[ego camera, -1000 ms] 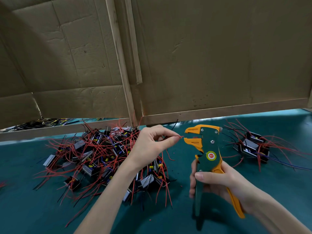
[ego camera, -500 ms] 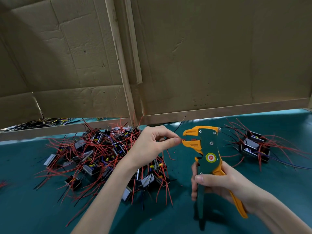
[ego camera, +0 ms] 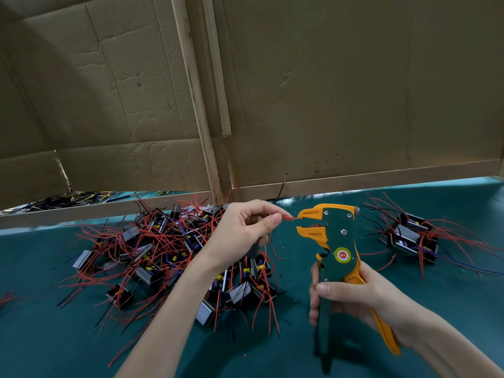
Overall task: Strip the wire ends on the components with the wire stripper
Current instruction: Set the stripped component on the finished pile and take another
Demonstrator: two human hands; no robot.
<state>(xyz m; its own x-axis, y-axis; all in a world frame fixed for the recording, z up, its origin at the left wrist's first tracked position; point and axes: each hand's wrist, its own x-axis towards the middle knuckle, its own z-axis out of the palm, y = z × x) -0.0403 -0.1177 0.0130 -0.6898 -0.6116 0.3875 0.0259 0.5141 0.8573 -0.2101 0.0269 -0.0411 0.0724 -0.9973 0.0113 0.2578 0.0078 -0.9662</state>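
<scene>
Now thin red wire [ego camera: 288, 217] touches orange-beaked stripper [ego camera: 341, 240].

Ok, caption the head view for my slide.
Left hand pinches a red wire at the wire stripper gripped by right hand.

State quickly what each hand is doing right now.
The left hand pinches a red wire.
The right hand grips the wire stripper by its handles.

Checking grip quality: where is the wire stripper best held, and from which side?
Grip the wire stripper by its two lower handles, coming from the right and below, as the right hand does. It stands upright, orange mouth facing left toward the red wire, so leave the head free.
</scene>
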